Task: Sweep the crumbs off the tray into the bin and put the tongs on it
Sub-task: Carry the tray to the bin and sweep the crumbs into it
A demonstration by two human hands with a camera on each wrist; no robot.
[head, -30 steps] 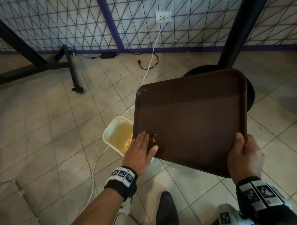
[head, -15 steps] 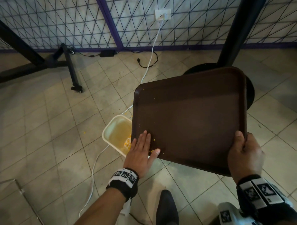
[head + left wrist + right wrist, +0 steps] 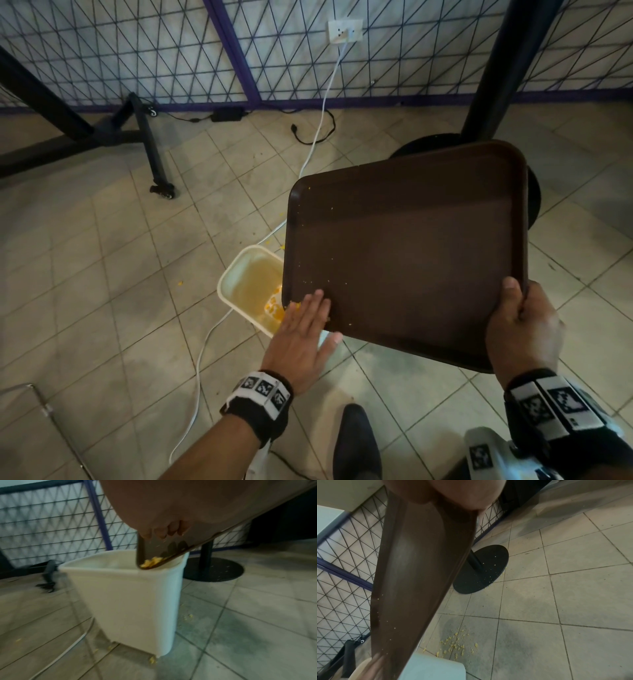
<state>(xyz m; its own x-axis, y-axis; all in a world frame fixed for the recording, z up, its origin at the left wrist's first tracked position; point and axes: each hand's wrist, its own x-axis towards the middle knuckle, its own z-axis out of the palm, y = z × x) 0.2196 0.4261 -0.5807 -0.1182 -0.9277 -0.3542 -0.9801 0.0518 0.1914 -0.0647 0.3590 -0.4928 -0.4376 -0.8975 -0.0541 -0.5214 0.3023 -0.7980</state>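
A dark brown tray (image 3: 411, 246) is held tilted, with its lower left corner over a cream bin (image 3: 239, 274). My right hand (image 3: 520, 318) grips the tray's near right corner, thumb on top. My left hand (image 3: 305, 325) lies flat with straight fingers on the tray's lower left corner. In the left wrist view a small heap of yellow crumbs (image 3: 151, 561) sits in that corner of the tray (image 3: 171, 550), above the bin (image 3: 130, 595). More yellow crumbs (image 3: 274, 308) lie inside the bin. A few specks dot the tray. No tongs are in view.
Yellow crumbs (image 3: 457, 643) are scattered on the tiled floor beside the bin. A black round table base (image 3: 481, 569) with its post stands behind the tray. A white cable (image 3: 202, 353) runs across the floor from a wall socket. A wheeled black stand leg (image 3: 161, 188) is at left.
My left hand has slid down and left across the tray's corner to its edge, pushing the crumbs along. The tray has tipped slightly more toward the bin.
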